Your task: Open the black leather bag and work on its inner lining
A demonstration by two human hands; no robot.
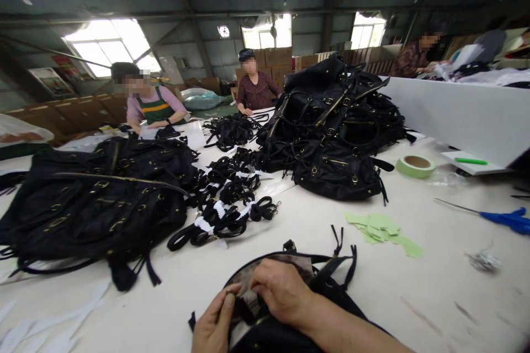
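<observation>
A black handbag (339, 298) with a pale patterned lining lies in front of me, its top opened toward me. At the left side of the opening, my left hand (217, 317) pinches the bag's edge between thumb and fingers. Inside the opening, my right hand (281, 289) is closed with curled fingers; what it grips is too small or hidden to make out. Black tasselled ties (351, 267) stick out at the bag's far right.
Heaps of black handbags stand at left (124, 204) and behind (331, 116). Bundled straps (232, 198) lie between them. Green tape (415, 166), green paper slips (379, 229) and a blue-handled tool (507, 220) lie at right. Several people work beyond.
</observation>
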